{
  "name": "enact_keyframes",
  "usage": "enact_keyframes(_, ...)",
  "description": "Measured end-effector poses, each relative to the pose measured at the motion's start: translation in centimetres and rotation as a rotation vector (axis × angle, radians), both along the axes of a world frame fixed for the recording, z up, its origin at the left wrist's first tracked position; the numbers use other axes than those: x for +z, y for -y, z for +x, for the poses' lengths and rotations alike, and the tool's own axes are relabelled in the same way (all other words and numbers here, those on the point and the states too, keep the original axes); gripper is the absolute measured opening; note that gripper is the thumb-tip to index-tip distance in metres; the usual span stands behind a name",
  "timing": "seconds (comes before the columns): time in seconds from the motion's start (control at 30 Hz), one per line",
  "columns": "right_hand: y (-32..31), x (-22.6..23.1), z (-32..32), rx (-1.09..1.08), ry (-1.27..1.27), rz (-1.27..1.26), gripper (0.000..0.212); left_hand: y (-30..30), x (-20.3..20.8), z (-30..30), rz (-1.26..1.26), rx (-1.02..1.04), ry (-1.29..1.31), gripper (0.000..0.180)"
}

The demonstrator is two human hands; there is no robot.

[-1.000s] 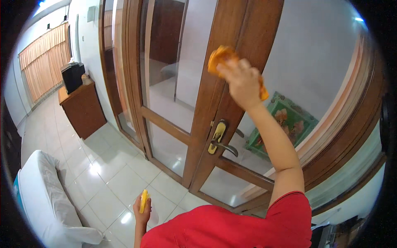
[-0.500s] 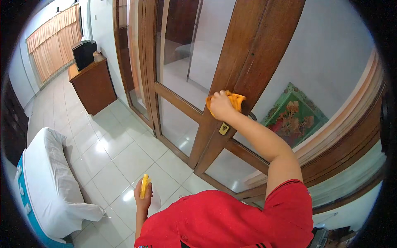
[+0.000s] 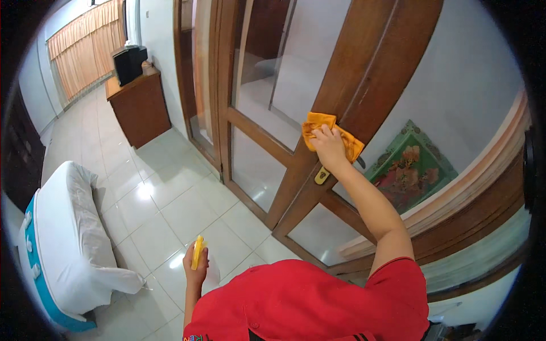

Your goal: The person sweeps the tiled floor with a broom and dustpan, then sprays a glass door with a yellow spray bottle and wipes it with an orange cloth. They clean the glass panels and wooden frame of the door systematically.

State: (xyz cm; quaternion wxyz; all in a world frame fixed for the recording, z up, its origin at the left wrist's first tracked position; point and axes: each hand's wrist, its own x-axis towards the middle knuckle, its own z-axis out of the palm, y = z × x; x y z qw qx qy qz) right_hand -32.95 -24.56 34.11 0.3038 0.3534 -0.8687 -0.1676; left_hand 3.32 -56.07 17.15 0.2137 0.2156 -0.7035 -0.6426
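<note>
My right hand (image 3: 331, 149) presses an orange cloth (image 3: 319, 121) against the brown wooden door (image 3: 364, 74), its fingers bent over the fabric. Part of the cloth spreads out to the right of the fingers. Just below it is a brass lock plate (image 3: 322, 175), and a bit of the dark door handle (image 3: 360, 163) shows beside the cloth. Low on the left, my left hand (image 3: 195, 271) is closed round the neck of a spray bottle with a yellow trigger head (image 3: 197, 253). Its clear body is mostly hidden by the hand and my red shirt.
A bed with a white sheet and turquoise edge (image 3: 62, 227) stands to the left on the tiled floor (image 3: 187, 187). Farther back, a wooden cabinet (image 3: 139, 108) carries a black monitor (image 3: 129, 63). A green framed floral picture (image 3: 410, 165) shows through the door glass.
The cloth now lies more spread out under my right hand, whose fingers are more visible. The view has shifted so the room appears farther right. My left hand still holds the spray bottle.
</note>
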Motion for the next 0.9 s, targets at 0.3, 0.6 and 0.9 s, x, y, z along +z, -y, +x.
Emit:
enact_keyframes(0.3, 6.5, 0.5, -1.6, -0.068, -0.189, -0.442, 0.021, 2.2, 0.4, 2.2, -0.018, 0.080, 0.022, 0.036)
enact_keyframes(0.6, 7.9, -19.9, -4.7, -0.051, 0.131, -0.185, 0.023, 4.7, 0.3, 2.6, 0.037, 0.178, 0.073, 0.032)
enact_keyframes(0.9, 17.5, -22.6, -12.6, 0.010, 0.147, -0.131, 0.036, 8.4, -1.0, -4.4, 0.000, 0.278, 0.122, 0.033)
